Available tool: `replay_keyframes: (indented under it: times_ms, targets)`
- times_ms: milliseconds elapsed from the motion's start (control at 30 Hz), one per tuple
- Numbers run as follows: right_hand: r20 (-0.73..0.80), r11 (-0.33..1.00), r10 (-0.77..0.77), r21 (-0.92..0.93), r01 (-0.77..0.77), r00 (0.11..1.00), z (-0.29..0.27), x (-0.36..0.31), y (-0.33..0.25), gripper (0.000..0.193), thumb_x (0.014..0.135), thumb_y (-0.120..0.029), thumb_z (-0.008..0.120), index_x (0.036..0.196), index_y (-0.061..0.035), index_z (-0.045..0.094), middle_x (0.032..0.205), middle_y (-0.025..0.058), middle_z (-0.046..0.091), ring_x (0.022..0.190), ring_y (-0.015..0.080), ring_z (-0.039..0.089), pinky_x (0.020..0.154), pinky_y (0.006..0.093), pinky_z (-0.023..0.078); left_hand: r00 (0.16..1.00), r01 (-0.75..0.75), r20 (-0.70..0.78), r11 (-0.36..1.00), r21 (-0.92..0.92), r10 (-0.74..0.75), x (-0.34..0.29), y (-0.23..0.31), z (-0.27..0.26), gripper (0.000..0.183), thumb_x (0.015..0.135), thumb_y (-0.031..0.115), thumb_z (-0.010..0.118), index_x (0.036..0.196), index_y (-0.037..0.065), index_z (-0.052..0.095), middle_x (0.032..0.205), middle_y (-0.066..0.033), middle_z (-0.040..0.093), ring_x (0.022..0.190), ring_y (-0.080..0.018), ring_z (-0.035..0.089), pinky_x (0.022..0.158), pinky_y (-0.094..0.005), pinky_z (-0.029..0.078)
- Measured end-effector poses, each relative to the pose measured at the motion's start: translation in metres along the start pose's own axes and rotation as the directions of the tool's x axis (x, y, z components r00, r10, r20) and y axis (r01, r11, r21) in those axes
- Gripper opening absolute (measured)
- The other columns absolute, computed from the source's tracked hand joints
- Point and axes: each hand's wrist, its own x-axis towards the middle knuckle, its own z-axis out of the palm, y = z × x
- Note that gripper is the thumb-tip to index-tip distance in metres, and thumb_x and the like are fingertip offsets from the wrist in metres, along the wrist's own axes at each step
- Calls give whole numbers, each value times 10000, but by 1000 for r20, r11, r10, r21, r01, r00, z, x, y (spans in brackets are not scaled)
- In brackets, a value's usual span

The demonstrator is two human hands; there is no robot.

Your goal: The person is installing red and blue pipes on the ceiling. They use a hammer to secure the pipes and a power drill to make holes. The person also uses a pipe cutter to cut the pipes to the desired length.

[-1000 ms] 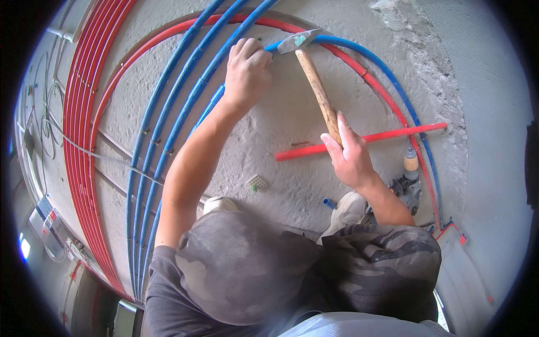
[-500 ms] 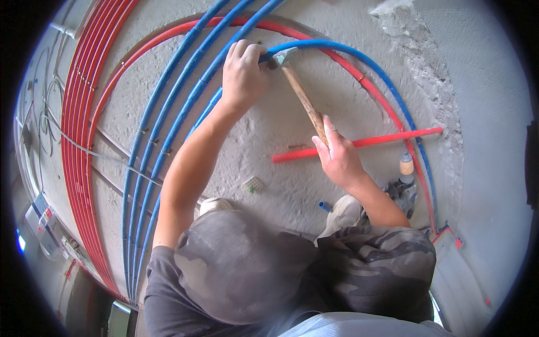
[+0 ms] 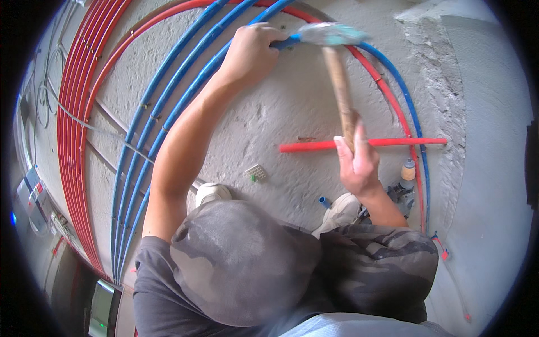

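Observation:
My right hand (image 3: pixel 358 164) is wrapped round the lower end of a hammer's wooden handle (image 3: pixel 339 84). The hammer head (image 3: pixel 332 35), smeared by motion, is right of my left hand and covers part of a curved blue pipe (image 3: pixel 387 64). My left hand (image 3: pixel 251 53) is closed over this pipe, its fingertips beside a small dark piece (image 3: pixel 276 44) too unclear to name. Where the pipe runs behind that hand and forearm, it is hidden. Below the hammer, a straight red pipe (image 3: pixel 320 146) lies crosswise behind my right hand.
Several blue pipes (image 3: pixel 160 104) and a bundle of red pipes (image 3: pixel 73 140) run along the left. A red pipe (image 3: pixel 387 95) arcs beside the blue one. Near my shoes (image 3: pixel 339 213) are a blue pipe piece (image 3: pixel 324 202), a pale grid-like piece (image 3: pixel 256 171) and a bottle (image 3: pixel 407 171).
The hammer head has moved right, away from my left hand, and is now blurred. My right hand has shifted right with the handle, while my left hand stays at the blue pipe.

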Motion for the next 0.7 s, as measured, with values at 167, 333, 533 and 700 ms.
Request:
replay_keyframes:
  times_ms: [167, 333, 533, 700]
  targets:
    - [295, 940, 333, -174, -292, 896, 0, 6, 2, 677, 977, -15, 704, 1563, 103, 385, 1222, 332, 697, 989, 475, 745, 815, 474, 623, 997, 66, 38, 997, -49, -64, 1, -3, 1, 340, 805, -33, 648, 1110, -16, 798, 1160, -259, 740, 1052, -427, 720, 1020, -420, 554]
    - [67, 997, 29, -78, -24, 997, 2, 7, 1, 666, 975, -44, 709, 1566, 50, 417, 997, 315, 719, 847, 480, 724, 715, 506, 590, 1000, -22, 11, 1000, -13, 22, 3, -9, -1, 319, 800, 23, 696, 1101, 7, 802, 1101, -251, 749, 1005, -410, 735, 959, -413, 573]
    - [175, 945, 323, -3, -328, 930, -15, -2, -1, 574, 1004, -103, 699, 1521, 29, 490, 1084, 322, 720, 954, 508, 717, 790, 497, 592, 973, -206, -75, 969, 137, 217, -14, 14, -1, 250, 782, 22, 717, 1021, 29, 788, 1050, -170, 735, 986, -376, 695, 889, -453, 547]
    - [-38, 907, 395, 177, -383, 918, -29, -18, 4, 538, 1024, -129, 692, 1493, 51, 499, 1166, 328, 702, 1033, 458, 734, 840, 436, 580, 873, -366, 304, 924, -110, 382, -107, 56, 40, 232, 744, 59, 694, 974, 56, 724, 960, -114, 622, 946, -331, 617, 850, -455, 511]
